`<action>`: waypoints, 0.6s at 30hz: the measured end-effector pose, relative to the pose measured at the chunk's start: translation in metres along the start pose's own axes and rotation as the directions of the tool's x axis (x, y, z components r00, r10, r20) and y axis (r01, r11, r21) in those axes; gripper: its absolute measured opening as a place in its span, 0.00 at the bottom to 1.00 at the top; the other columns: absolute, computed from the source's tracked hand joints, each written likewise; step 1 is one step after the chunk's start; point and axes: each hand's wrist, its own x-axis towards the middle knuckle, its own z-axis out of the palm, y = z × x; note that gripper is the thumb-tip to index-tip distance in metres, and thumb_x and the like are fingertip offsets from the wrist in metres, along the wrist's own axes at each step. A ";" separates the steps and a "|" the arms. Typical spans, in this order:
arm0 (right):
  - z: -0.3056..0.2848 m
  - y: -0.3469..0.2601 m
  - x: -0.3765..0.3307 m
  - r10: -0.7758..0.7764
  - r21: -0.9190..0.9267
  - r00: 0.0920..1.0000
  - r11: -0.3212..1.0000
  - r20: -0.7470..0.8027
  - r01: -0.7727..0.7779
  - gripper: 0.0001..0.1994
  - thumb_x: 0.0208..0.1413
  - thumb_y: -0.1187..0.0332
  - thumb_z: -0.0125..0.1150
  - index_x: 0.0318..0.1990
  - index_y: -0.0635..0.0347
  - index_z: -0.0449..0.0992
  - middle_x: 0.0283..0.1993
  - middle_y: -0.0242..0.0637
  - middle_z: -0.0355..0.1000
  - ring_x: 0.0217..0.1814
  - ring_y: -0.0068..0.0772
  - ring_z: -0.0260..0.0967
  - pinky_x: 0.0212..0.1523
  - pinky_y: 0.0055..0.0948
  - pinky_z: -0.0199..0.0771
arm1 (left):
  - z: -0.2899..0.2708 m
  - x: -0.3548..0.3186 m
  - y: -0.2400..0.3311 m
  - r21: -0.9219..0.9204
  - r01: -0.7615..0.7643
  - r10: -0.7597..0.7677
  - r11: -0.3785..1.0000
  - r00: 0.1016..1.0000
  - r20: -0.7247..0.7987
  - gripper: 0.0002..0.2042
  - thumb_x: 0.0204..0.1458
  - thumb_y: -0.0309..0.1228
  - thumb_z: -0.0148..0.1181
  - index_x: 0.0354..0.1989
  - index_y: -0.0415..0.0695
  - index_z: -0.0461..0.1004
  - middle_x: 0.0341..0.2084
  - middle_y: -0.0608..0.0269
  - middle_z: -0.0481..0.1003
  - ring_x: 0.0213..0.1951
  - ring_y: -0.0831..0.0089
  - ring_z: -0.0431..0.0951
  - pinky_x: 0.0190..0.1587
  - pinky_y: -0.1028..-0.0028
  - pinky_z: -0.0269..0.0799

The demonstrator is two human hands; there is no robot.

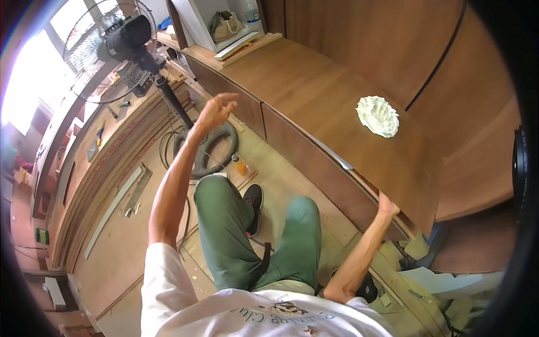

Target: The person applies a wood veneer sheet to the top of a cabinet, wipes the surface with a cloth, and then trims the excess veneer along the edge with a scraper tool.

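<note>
One long, flat brown wooden panel [314,84] lies under a crumpled, round white bundle [378,117]. Right hand [387,206] at panel's front edge, grip mostly hidden, can't tell if grasping. Left hand [218,111] left of panel, empty, loosely half-curled.

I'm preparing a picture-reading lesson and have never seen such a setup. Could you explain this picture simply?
There is no machine here, only a person using bare hands. The picture comes from a wide camera on the person's head, looking down, so straight edges bend near the rim. A crumpled white bundle lies on the brown wooden panel. The left hand is raised, with nothing visible in it. The right hand is at the panel's near edge; its fingers are mostly hidden, so its grip is unclear.
</note>
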 end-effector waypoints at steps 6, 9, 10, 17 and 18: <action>-0.018 -0.033 -0.016 -0.287 -0.270 0.953 0.929 -0.098 0.253 0.21 0.63 0.62 0.50 0.60 0.63 0.66 0.65 0.44 0.61 0.66 0.47 0.56 0.67 0.49 0.53 | 0.001 0.210 -0.078 0.287 -0.173 0.231 0.942 0.956 -0.182 0.15 0.54 0.35 0.55 0.43 0.37 0.75 0.32 0.45 0.79 0.36 0.57 0.81 0.40 0.63 0.75; -0.026 -0.033 -0.023 -0.311 -0.325 0.943 0.910 -0.120 0.258 0.22 0.64 0.59 0.47 0.60 0.62 0.66 0.66 0.44 0.61 0.68 0.47 0.54 0.68 0.52 0.51 | -0.018 0.328 -0.130 0.888 -0.175 0.336 0.424 0.941 0.024 0.15 0.54 0.37 0.53 0.35 0.35 0.75 0.26 0.48 0.78 0.34 0.51 0.80 0.37 0.57 0.75; -0.030 -0.011 -0.012 -0.256 -0.301 0.954 0.932 -0.158 0.201 0.22 0.65 0.58 0.46 0.60 0.62 0.66 0.66 0.44 0.61 0.68 0.47 0.54 0.68 0.52 0.50 | -0.074 0.353 -0.163 0.819 -0.263 0.473 0.510 0.881 -0.011 0.13 0.56 0.33 0.49 0.42 0.41 0.77 0.33 0.49 0.77 0.36 0.50 0.79 0.40 0.58 0.75; -0.009 -0.011 -0.046 -0.056 -0.602 0.992 0.791 0.110 0.111 0.26 0.65 0.55 0.45 0.63 0.65 0.62 0.68 0.43 0.58 0.71 0.47 0.50 0.71 0.48 0.44 | 0.014 0.473 -0.156 0.916 -0.275 0.345 0.292 0.923 0.168 0.13 0.55 0.33 0.53 0.47 0.57 0.77 0.57 0.63 0.65 0.64 0.64 0.60 0.63 0.46 0.56; -0.013 -0.014 -0.053 -0.113 -0.614 0.991 0.778 0.072 0.134 0.26 0.65 0.55 0.45 0.63 0.65 0.62 0.68 0.43 0.58 0.71 0.46 0.50 0.71 0.48 0.44 | 0.020 0.480 -0.152 0.925 -0.262 0.310 0.274 0.935 0.174 0.12 0.54 0.34 0.55 0.47 0.57 0.77 0.58 0.63 0.64 0.65 0.65 0.58 0.64 0.44 0.53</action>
